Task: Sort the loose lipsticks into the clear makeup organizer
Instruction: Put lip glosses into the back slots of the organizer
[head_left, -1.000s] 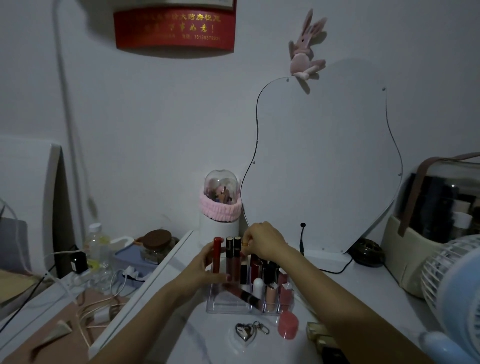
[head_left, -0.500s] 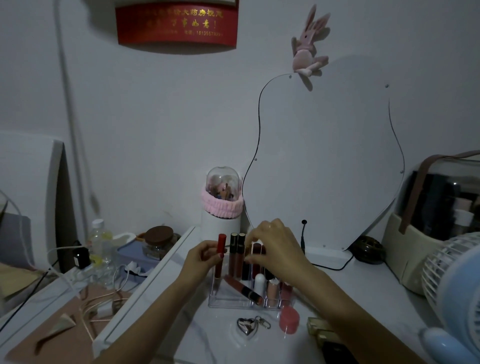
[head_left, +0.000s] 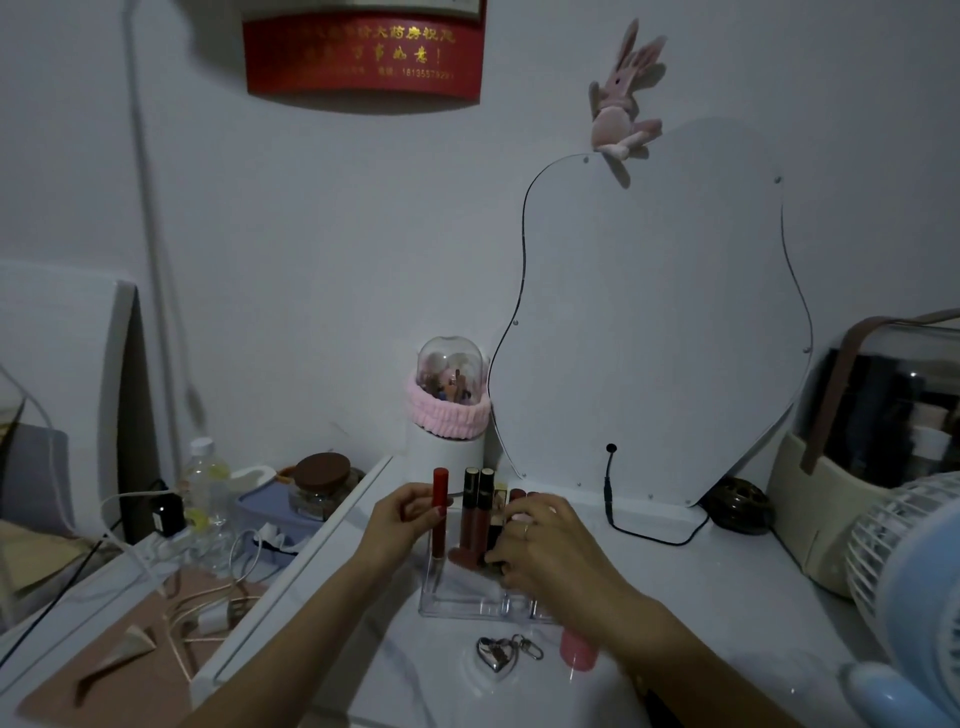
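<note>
The clear makeup organizer (head_left: 457, 603) stands on the white table in front of me. My left hand (head_left: 400, 519) pinches a tall red lipstick (head_left: 440, 512) upright at the organizer's left end. Two brown lip gloss tubes (head_left: 478, 506) with black caps stand just right of it. My right hand (head_left: 540, 545) reaches down over the middle compartments, fingers closed around a reddish-brown lipstick (head_left: 465, 557) that lies slanted in the organizer. That hand hides most of the other lipsticks. A pink tube (head_left: 576, 649) rests on the table just in front of the organizer.
A heart-shaped keychain (head_left: 496, 657) lies on the table near the front. Behind stand a mirror (head_left: 649, 322), a white brush holder with a pink band (head_left: 449, 415) and a black cable (head_left: 649, 535). A cosmetics case (head_left: 883, 441) and a fan (head_left: 914, 561) fill the right side.
My right hand has come down from the tube tops onto the slanted lipstick in the middle of the organizer. My left hand still holds the red lipstick upright.
</note>
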